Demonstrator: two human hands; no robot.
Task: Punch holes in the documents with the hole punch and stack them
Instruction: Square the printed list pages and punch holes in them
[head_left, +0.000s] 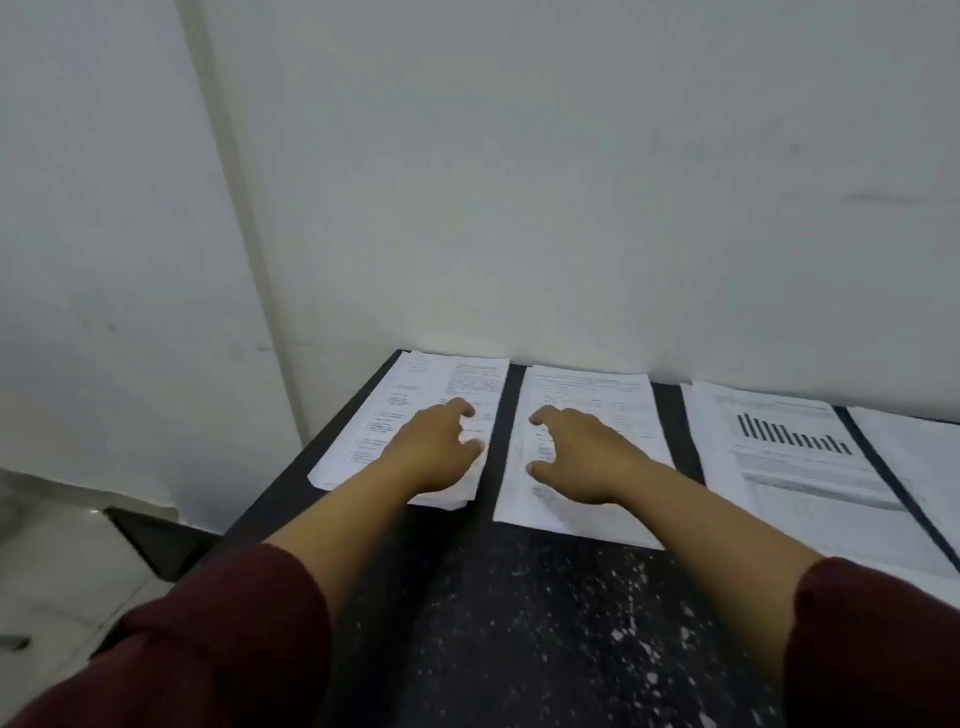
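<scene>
Several stacks of printed documents lie side by side along the back of a dark speckled table (545, 613). My left hand (434, 449) hovers over or rests on the leftmost stack (415, 395), fingers spread and curled, holding nothing. My right hand (576, 452) is over the second stack (613, 395), fingers likewise apart and empty. Further right lies a stack with a bar chart on top (795, 457), and a fourth stack (924, 452) is cut off by the frame's edge. No hole punch is in view.
A pale wall (519, 182) rises directly behind the table. The table's left edge (291, 478) drops to a light tiled floor (62, 571). Dark red sleeves cover both forearms near the bottom of the view.
</scene>
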